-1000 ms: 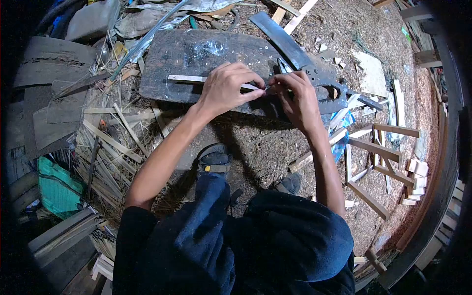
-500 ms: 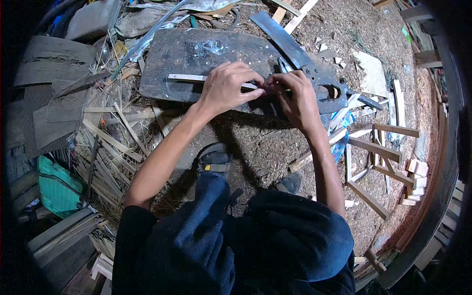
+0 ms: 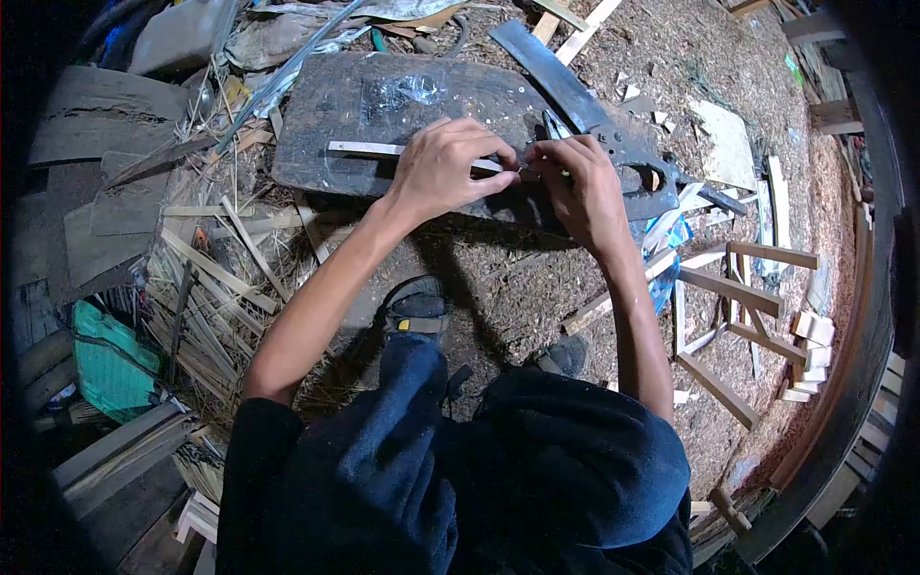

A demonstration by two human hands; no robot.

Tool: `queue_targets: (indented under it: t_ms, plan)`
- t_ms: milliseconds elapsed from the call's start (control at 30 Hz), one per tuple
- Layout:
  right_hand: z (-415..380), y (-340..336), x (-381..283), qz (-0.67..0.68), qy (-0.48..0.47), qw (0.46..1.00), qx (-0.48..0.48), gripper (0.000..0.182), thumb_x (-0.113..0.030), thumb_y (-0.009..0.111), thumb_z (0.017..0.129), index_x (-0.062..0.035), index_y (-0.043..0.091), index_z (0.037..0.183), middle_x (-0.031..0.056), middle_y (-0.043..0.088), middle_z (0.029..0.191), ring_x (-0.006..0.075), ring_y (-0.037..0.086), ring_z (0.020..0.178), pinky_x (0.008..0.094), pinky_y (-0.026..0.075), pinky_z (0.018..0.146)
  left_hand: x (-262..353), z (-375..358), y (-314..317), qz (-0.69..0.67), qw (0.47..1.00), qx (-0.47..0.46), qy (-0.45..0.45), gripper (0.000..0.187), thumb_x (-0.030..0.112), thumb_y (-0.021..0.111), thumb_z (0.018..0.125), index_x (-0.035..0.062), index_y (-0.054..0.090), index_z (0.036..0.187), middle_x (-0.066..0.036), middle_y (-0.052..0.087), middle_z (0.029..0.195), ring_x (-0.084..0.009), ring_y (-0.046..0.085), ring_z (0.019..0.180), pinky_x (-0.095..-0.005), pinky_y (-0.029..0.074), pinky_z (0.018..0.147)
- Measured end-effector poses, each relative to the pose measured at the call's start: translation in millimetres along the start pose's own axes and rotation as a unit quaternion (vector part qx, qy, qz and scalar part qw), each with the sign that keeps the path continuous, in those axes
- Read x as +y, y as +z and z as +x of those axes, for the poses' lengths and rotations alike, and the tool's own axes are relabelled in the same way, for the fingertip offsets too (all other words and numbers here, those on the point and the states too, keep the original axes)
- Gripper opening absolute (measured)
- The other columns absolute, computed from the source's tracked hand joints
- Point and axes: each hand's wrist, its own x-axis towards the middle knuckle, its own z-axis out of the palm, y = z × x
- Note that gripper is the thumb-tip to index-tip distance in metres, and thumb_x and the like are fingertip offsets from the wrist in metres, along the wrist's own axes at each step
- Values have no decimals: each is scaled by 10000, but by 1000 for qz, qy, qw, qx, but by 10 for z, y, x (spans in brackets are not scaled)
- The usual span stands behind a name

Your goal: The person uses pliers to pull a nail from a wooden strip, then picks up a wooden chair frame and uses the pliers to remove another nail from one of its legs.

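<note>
blk short-sleeve top (image 3: 251, 460), dk blue trousers (image 3: 585, 450), 2 dk shoes (image 3: 418, 305), L 1 w/ sm yellow patch (image 3: 403, 326)

You've got fisheye bend and black corners, a glare spot (image 3: 417, 90) on the bench (image 3: 316, 110), shadow on its near side, brighter wood chips (image 3: 767, 101) right of it.

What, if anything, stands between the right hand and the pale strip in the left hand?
Nothing visible: the right hand has its fingertips close to those of the left hand, which holds the pale strip. The saw lies beyond and to the right, outside that gap.
</note>
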Motion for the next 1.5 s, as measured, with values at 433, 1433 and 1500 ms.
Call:
queue_targets:
  t_ms: [433, 1433, 1500]
  plan:
    - [2, 17, -20, -10, -11, 1000, -2, 210, -129, 666, 865, -78, 691, 1067, 100, 697, 985, 331, 598, 967, 416, 455, 832, -31, -11, 18, 5, 1000, 1, 7, 209, 243, 811, 755, 109, 728, 892, -57, 730, 904, -259, 688, 920, -398, 530, 827]
    - [-204, -90, -271, -106, 19, 987, 117, 314, -134, 736, 812, -139, 672, 1119, 72, 690, 1047, 297, 591, 1017, 404, 453, 892, 65, 59, -36, -1, 999, -32, -43, 157, 290, 802, 770, 181, 762, 877, 68, 741, 1030, -209, 527, 1230, -449, 220, 1118]
    - [-333, -148, -374, -171, 110, 976, 83, 338, -155, 736, 835, -124, 658, 1162, 87, 656, 1082, 307, 588, 982, 413, 456, 872, 73, 55, -42, -9, 998, -38, -48, 152, 309, 804, 772, 192, 762, 859, 73, 740, 1023, -210, 529, 1222, -450, 225, 1118]
